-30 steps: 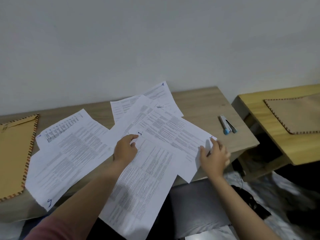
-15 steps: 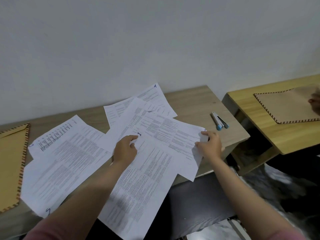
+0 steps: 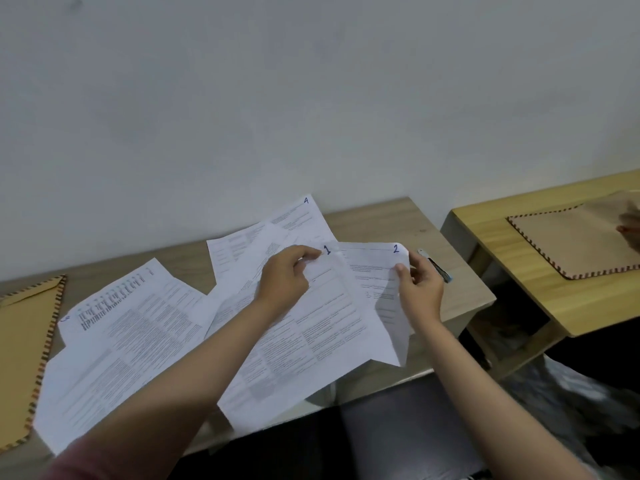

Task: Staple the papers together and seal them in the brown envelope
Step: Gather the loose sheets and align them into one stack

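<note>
Printed white sheets lie spread over a low wooden table (image 3: 391,220). My left hand (image 3: 284,278) pinches the top edge of the sheet numbered 1 (image 3: 311,327), lifted off the table. My right hand (image 3: 420,289) grips the top right corner of the sheet numbered 2 (image 3: 375,268), which sits partly behind sheet 1. Further sheets (image 3: 131,334) lie flat at the left, and one marked 4 (image 3: 298,220) lies at the back. A brown envelope (image 3: 24,348) with a striped border lies at the table's left end. The stapler (image 3: 438,270) shows partly behind my right hand.
A second, lighter wooden table (image 3: 491,226) stands to the right with another brown envelope (image 3: 575,244) on it; another person's hand (image 3: 632,228) touches it at the frame edge. A white wall rises behind. Dark floor lies between the tables.
Both hands have lifted sheets 1 and 2 off the table and brought them side by side. My right hand went from pressing on the paper to gripping its corner.
</note>
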A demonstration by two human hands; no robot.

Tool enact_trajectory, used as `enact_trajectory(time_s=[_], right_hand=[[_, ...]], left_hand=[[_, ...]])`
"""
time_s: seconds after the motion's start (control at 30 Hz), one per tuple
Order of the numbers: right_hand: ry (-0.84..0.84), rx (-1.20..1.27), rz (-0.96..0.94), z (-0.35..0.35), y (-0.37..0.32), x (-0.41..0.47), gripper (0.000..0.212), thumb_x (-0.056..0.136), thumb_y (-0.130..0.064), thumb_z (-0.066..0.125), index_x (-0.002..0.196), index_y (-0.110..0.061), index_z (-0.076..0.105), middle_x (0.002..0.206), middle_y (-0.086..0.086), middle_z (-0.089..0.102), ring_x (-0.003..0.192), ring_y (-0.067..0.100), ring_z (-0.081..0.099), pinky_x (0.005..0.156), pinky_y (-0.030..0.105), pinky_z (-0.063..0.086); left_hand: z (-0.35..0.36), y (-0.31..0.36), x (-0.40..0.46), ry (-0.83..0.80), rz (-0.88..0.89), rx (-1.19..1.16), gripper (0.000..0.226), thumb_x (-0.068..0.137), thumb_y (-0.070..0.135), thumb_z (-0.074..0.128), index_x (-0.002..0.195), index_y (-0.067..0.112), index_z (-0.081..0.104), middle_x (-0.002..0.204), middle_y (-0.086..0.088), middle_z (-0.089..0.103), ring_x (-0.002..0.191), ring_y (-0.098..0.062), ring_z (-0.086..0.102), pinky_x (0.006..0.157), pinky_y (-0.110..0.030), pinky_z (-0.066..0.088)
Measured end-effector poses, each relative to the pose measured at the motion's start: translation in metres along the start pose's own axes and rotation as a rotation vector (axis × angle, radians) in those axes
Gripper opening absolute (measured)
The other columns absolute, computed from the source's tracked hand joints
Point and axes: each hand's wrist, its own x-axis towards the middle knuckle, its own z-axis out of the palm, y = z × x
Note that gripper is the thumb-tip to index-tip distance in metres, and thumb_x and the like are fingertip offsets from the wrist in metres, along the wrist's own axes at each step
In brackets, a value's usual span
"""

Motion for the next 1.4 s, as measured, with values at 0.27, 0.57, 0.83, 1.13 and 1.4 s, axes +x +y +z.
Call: enact_trajectory(time_s=[0.27,0.57,0.83,1.13,1.4], right_hand=[[-0.257,0.047,-0.188,-0.002,-0.034,0.017,0.035,0.094,-0.002,0.046,0.118,-0.021,0.063,0.109,-0.011,0.066,0.101,-0.01,0.059,0.085,0.009,0.046],[-0.267,0.128,-0.17,-0.001,-0.03,0.033,0.03,0.092,-0.013,0.056,0.119,-0.024,0.061,0.103,-0.012,0.069,0.093,0.005,0.063,0.08,0.021,0.051],[-0.273,0.013,-0.197,-0.002,-0.025,0.044,0.035,0.091,-0.01,0.055,0.122,-0.026,0.059,0.09,-0.02,0.066,0.069,-0.003,0.056,0.066,0.019,0.046],[-0.244,0.053,-0.184,-0.005,-0.023,0.044,0.035,0.083,-0.008,0.066,0.112,-0.028,0.064,0.087,-0.016,0.068,0.075,-0.006,0.062,0.068,0.01,0.047],[-0.168,0.099,-0.202,-0.003,-0.027,0.051,0.03,0.083,-0.004,0.067,0.11,-0.018,0.068,0.088,-0.021,0.066,0.081,-0.011,0.063,0.073,0.008,0.048]], left_hand=[[0.025,0.045,0.037,-0.02,0.096,-0.062,0.024,0.085,0.003,0.061,0.097,0.02,0.073,0.095,0.013,0.07,0.082,0.002,0.06,0.078,-0.007,0.046],[0.054,0.052,0.05,-0.047,0.124,-0.01,0.029,0.083,-0.007,0.057,0.099,0.012,0.072,0.098,0.005,0.07,0.083,0.015,0.059,0.077,-0.002,0.042],[0.069,0.049,0.056,-0.011,0.142,0.137,0.044,0.077,-0.01,0.051,0.095,0.023,0.074,0.083,0.017,0.068,0.094,-0.018,0.062,0.085,-0.039,0.051],[0.072,0.057,0.06,-0.042,0.114,-0.013,0.025,0.08,-0.007,0.061,0.085,0.013,0.074,0.082,0.008,0.068,0.073,0.006,0.06,0.07,-0.009,0.046],[0.07,0.061,0.061,-0.017,0.067,-0.099,0.018,0.078,0.0,0.069,0.086,0.015,0.074,0.081,0.013,0.067,0.068,0.003,0.058,0.066,-0.006,0.042]])
